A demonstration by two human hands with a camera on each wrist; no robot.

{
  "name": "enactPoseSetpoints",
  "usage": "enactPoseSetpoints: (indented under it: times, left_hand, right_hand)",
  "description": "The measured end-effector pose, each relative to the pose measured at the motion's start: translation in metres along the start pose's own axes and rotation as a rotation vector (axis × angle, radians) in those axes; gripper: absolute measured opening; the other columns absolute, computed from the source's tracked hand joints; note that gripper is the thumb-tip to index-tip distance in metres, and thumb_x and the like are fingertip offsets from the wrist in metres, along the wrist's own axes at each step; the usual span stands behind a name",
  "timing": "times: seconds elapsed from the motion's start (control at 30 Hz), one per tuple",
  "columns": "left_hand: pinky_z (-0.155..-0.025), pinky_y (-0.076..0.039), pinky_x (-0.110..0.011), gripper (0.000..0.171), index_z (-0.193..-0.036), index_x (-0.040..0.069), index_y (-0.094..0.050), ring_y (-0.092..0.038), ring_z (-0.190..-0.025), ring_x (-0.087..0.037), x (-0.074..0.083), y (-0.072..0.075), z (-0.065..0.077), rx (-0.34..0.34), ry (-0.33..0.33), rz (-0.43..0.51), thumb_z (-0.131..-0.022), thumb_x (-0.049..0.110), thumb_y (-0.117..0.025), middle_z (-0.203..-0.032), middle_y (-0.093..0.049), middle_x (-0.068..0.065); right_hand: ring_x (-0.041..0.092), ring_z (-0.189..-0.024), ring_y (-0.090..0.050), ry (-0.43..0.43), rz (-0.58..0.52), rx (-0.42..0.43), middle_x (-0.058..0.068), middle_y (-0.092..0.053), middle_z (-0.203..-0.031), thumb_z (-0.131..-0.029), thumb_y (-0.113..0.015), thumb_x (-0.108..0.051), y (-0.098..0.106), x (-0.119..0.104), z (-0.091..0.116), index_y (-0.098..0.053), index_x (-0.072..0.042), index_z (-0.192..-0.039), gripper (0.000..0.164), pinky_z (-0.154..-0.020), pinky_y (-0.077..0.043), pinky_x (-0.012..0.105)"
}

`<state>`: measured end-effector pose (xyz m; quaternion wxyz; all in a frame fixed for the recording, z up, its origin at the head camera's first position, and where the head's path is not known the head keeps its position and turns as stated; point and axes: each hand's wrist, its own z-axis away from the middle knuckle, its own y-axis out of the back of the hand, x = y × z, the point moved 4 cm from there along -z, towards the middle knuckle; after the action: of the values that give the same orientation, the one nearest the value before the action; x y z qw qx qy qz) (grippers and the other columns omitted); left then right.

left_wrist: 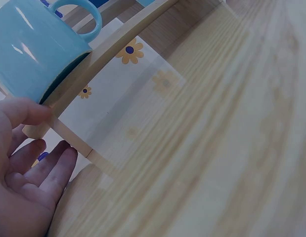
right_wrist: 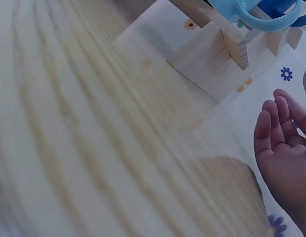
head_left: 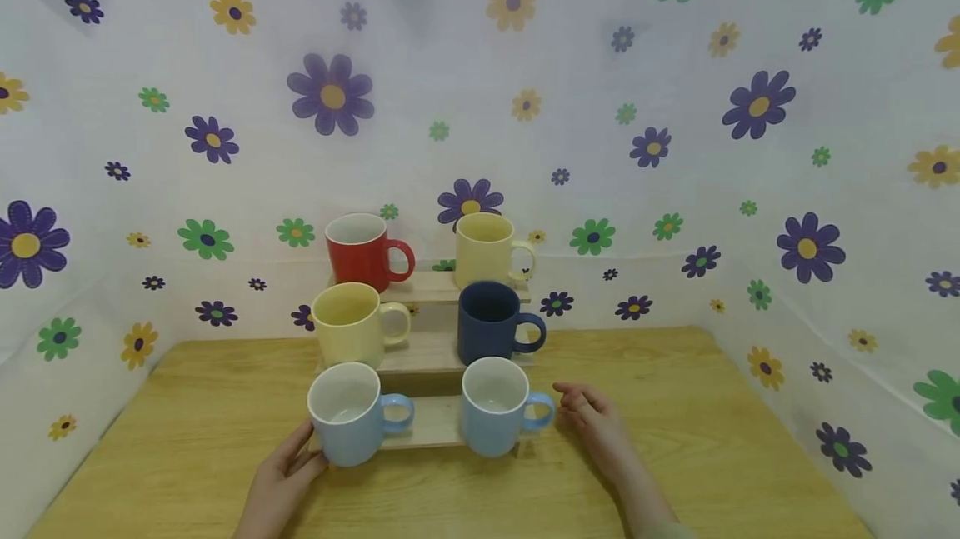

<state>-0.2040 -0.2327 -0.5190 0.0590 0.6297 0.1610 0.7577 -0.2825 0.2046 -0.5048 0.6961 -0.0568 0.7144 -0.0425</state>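
Observation:
My left hand (head_left: 281, 476) is at the left end of the bottom step of a tiered wooden rack (head_left: 431, 422). In the left wrist view its thumb and fingers hold the step's end, right under a light blue mug (left_wrist: 39, 47). That mug stands upright on the step with its handle pointing right. My right hand (head_left: 600, 426) is beside the rack, fingers relaxed, holding nothing. It is apart from the second light blue mug (head_left: 491, 422), whose handle (right_wrist: 269, 22) points toward it.
On the middle step stand a pale yellow mug (head_left: 348, 331) and a navy mug (head_left: 487, 326). A red mug (head_left: 356, 256) and another pale yellow mug (head_left: 483, 256) are on the top step. The rack sits on a wood-grain table (head_left: 675, 406), enclosed by white flower-print cloth (head_left: 420, 47).

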Motion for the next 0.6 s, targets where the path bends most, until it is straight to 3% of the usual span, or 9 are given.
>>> enactPoseSetpoints:
  times: [0.27,0.6]
  left_hand:
    - [-0.111,-0.044,-0.048,0.07,-0.16,0.0,-0.033,-0.046,-0.141,-0.045,-0.0008,0.004,0.0006,0.011,-0.014,-0.008,-0.102,0.019,-0.067,-0.163,-0.031,-0.023]
    - [-0.11,-0.046,-0.047,0.068,-0.159,-0.002,-0.034,-0.047,-0.14,-0.046,-0.0035,0.0024,0.0015,0.016,-0.015,-0.009,-0.102,0.018,-0.066,-0.163,-0.032,-0.023]
  right_hand:
    - [0.011,-0.094,-0.059,-0.026,0.052,-0.019,0.006,-0.059,-0.101,-0.109,-0.051,-0.015,-0.0064,-0.0006,-0.0018,-0.062,0.017,-0.122,0.036,-0.086,-0.055,0.022]
    - [0.011,-0.093,-0.058,-0.052,0.041,-0.015,0.005,-0.058,-0.097,-0.11,-0.049,-0.015,-0.0064,0.0032,-0.0002,-0.059,0.02,-0.125,0.039,-0.085,-0.055,0.023]
